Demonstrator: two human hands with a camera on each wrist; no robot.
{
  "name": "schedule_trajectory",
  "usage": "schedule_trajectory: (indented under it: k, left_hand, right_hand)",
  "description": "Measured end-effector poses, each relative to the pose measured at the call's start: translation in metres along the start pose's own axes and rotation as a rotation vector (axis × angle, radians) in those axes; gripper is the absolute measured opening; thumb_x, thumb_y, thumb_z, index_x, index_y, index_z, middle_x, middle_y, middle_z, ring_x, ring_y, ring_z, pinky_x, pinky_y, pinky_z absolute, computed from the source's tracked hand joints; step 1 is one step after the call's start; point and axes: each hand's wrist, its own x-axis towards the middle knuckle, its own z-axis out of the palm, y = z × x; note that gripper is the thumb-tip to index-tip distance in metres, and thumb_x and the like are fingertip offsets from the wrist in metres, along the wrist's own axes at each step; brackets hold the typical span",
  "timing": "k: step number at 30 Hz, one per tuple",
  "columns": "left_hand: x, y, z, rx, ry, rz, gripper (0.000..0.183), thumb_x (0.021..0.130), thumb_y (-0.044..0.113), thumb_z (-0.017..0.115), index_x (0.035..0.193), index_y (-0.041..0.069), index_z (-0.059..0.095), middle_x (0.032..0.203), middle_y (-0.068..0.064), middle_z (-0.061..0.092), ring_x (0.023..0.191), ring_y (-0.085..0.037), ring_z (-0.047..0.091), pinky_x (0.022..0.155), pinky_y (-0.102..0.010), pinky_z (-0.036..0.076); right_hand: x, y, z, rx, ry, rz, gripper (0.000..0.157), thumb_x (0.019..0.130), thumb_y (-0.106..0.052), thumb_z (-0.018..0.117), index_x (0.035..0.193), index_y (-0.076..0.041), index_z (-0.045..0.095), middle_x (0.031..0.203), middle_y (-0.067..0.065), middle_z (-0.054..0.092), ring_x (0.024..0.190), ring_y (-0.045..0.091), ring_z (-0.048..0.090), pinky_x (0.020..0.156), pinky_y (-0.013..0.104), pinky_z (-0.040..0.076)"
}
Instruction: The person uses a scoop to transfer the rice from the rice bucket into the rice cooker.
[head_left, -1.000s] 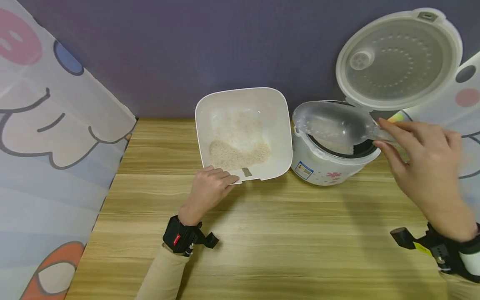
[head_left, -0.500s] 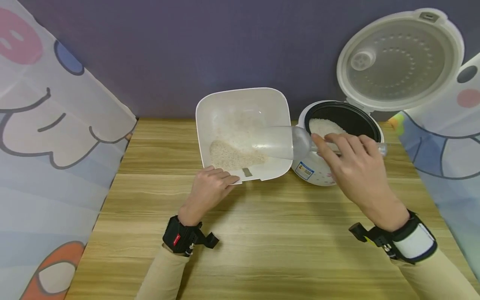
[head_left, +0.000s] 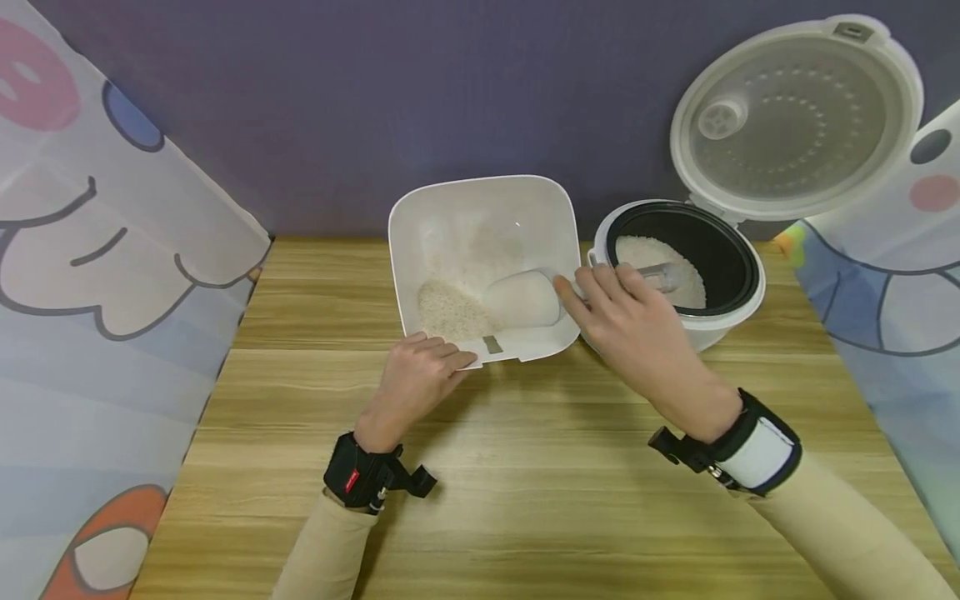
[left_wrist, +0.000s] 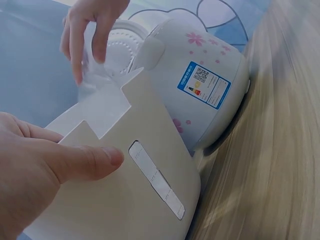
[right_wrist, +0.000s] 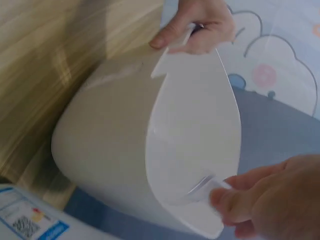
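Note:
My left hand (head_left: 420, 379) grips the front rim of a white rice bin (head_left: 487, 208), thumb outside and fingers over the edge. Loose rice (head_left: 453, 310) lies heaped at the bin's front left. With my right hand (head_left: 630, 325) I hold a clear plastic scoop (head_left: 525, 298) by its handle; its bowl is down inside the bin, beside the rice heap. The handle's end sticks out past my fingers, over the rice cooker (head_left: 708, 329). White rice (head_left: 652, 258) covers part of the cooker's dark inner pot (head_left: 723, 258).
The cooker's lid (head_left: 798, 117) stands open, leaning back near the dark back wall (head_left: 360, 117). Bin and cooker stand side by side at the back of the wooden table (head_left: 525, 500). Cartoon-printed sheets (head_left: 97, 400) hang at both sides.
My right hand has swung the scoop left from over the cooker into the bin, and the bowl has gone lower beside the rice. My left hand stays on the rim.

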Motion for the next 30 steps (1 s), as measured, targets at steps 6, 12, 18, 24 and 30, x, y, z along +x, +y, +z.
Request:
schedule_trajectory:
  k: [6, 12, 18, 24, 30]
  left_hand:
    - [0.000, 0.000, 0.000, -0.008, -0.005, -0.007, 0.014, 0.078, 0.024, 0.091, 0.088, 0.017, 0.083, 0.079, 0.005, 0.078, 0.067, -0.011, 0.072, 0.054, -0.022, 0.045]
    - [0.001, 0.002, 0.000, -0.015, -0.012, -0.018, 0.013, 0.080, 0.024, 0.090, 0.087, 0.017, 0.083, 0.079, 0.004, 0.078, 0.069, -0.012, 0.073, 0.055, -0.023, 0.046]
    - [0.000, 0.003, 0.000, -0.012, -0.015, -0.023, 0.013, 0.079, 0.025, 0.090, 0.088, 0.018, 0.083, 0.080, 0.005, 0.078, 0.069, -0.012, 0.073, 0.055, -0.023, 0.046]
    - [0.001, 0.004, 0.001, -0.012, -0.011, -0.021, 0.013, 0.079, 0.026, 0.090, 0.087, 0.019, 0.083, 0.081, 0.006, 0.078, 0.069, -0.011, 0.073, 0.056, -0.023, 0.046]
    - [0.001, 0.003, 0.001, -0.008, -0.009, -0.025, 0.014, 0.078, 0.026, 0.090, 0.087, 0.019, 0.083, 0.081, 0.006, 0.078, 0.069, -0.011, 0.072, 0.057, -0.024, 0.045]
  right_hand:
    - [0.009, -0.014, 0.014, -0.054, -0.115, -0.030, 0.036, 0.104, 0.004, 0.035, 0.124, 0.005, 0.065, 0.097, 0.019, 0.059, 0.091, 0.033, 0.058, 0.087, 0.039, 0.047]
    - [0.012, -0.025, 0.026, -0.111, -0.180, -0.013, 0.026, 0.102, 0.000, 0.048, 0.117, 0.006, 0.067, 0.095, 0.017, 0.062, 0.092, 0.031, 0.058, 0.090, 0.038, 0.046]
    - [0.014, -0.033, 0.038, -0.086, -0.215, 0.027, 0.030, 0.101, -0.002, 0.044, 0.117, 0.007, 0.068, 0.097, 0.019, 0.065, 0.095, 0.033, 0.060, 0.093, 0.039, 0.046]
    - [0.017, -0.041, 0.049, -0.005, -0.168, 0.105, 0.021, 0.097, -0.001, 0.058, 0.112, 0.003, 0.072, 0.092, 0.016, 0.065, 0.090, 0.032, 0.062, 0.088, 0.039, 0.048]
    - [0.023, -0.048, 0.052, 0.074, -0.187, 0.155, 0.017, 0.092, 0.000, 0.064, 0.107, 0.001, 0.073, 0.087, 0.015, 0.063, 0.085, 0.031, 0.061, 0.079, 0.038, 0.045]
